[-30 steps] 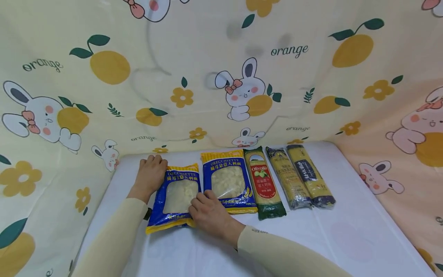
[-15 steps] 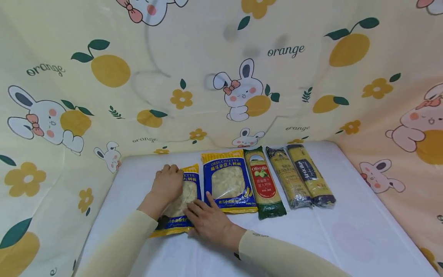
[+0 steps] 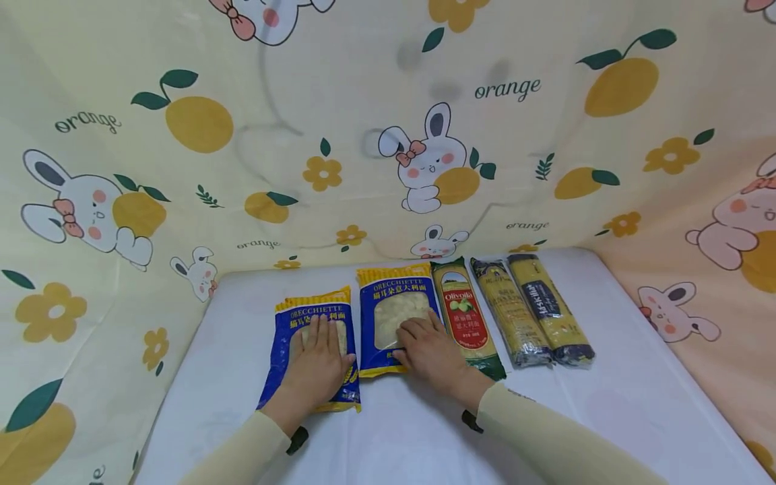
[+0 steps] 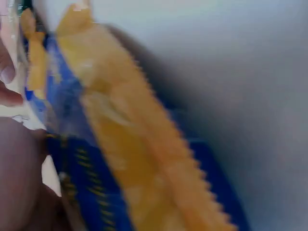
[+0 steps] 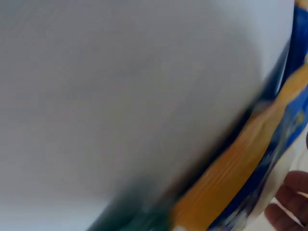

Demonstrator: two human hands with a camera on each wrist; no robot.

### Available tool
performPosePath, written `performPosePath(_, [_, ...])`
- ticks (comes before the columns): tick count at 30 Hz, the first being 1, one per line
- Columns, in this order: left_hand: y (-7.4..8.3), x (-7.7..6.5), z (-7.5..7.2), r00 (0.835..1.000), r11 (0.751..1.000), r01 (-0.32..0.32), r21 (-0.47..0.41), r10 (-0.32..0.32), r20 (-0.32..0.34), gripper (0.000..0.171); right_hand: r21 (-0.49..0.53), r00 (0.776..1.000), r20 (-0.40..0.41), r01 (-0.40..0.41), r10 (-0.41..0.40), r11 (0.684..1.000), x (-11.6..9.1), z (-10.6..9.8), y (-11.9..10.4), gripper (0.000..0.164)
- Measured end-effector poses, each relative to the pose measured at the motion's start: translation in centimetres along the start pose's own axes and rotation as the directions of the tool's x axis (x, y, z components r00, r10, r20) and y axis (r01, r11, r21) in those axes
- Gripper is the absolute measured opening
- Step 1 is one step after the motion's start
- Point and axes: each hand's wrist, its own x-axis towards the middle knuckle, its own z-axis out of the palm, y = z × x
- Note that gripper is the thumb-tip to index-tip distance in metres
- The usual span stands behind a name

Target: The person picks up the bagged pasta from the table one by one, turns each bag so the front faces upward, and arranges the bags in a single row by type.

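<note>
My left hand [image 3: 316, 367] rests on the left blue-and-yellow bag of orecchiette [image 3: 277, 353], fingers straight and pointing up across its clear window. Beside that bag lies a second orecchiette bag [image 3: 388, 306]. My right hand [image 3: 432, 351] touches its lower right part, fingers loosely bent over the window. In the left wrist view, the yellow crimped end of a pasta bag [image 4: 139, 154] fills the middle, with part of a hand at the left edge. The right wrist view has fingers [image 5: 291, 204] at the right, by the other bag's yellow end [image 5: 231, 178].
Right of the bags lie a green-ended Olivoila spaghetti pack [image 3: 463, 313], partly behind my right hand, and two more long pasta packs, one gold [image 3: 509, 310] and one with a dark label [image 3: 548, 306]. Everything lies on a white-covered table [image 3: 630, 397] before a printed curtain [image 3: 339, 81].
My left hand has moved from the left bag's upper left edge onto its middle, flattening out. My right hand has left that bag and moved right onto the second one.
</note>
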Motion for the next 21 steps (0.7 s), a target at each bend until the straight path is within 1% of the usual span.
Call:
performPosePath(3, [-1.0,0.0,0.8,1.000,1.000,-0.010,-0.012,0.010,0.012,0.086,0.012,0.996,0.014,-0.093,0.093,0.996,-0.4,0.0,1.7,0.050])
performPosePath(5, [-2.1,0.2,1.2,0.999,0.999,-0.031,-0.006,0.031,0.021,0.088,0.020,0.989,0.040,-0.143,0.142,0.990,-0.5,0.0,2.5,0.055])
performPosePath(7, [-3.7,0.6,1.6,0.998,0.998,-0.064,-0.014,0.064,0.016,0.090,0.035,0.981,0.071,-0.183,0.181,0.982,-0.7,0.0,2.9,0.059])
performPosePath(10, [-6.5,1.1,1.9,0.994,0.994,-0.106,-0.024,0.106,0.012,0.091,0.041,0.971,0.111,-0.216,0.211,0.975,-0.9,0.0,3.1,0.065])
performPosePath(13, [-8.6,1.4,1.8,0.993,0.992,-0.116,-0.046,0.115,-0.008,0.089,0.043,0.967,0.129,-0.227,0.220,0.973,-1.0,0.1,3.1,0.066])
performPosePath(16, [-9.1,1.5,1.6,0.995,0.993,-0.098,-0.066,0.097,-0.016,0.088,0.036,0.967,0.134,-0.225,0.218,0.974,-1.0,0.3,3.0,0.066])
performPosePath(18, [-8.9,1.7,1.6,0.996,0.992,-0.094,-0.086,0.094,-0.004,0.089,0.034,0.967,0.133,-0.223,0.217,0.974,-0.9,0.4,3.0,0.066])
performPosePath(21, [-8.4,2.1,1.8,0.996,0.992,-0.088,-0.086,0.089,0.013,0.091,0.038,0.968,0.130,-0.221,0.214,0.975,-1.0,0.5,3.0,0.066])
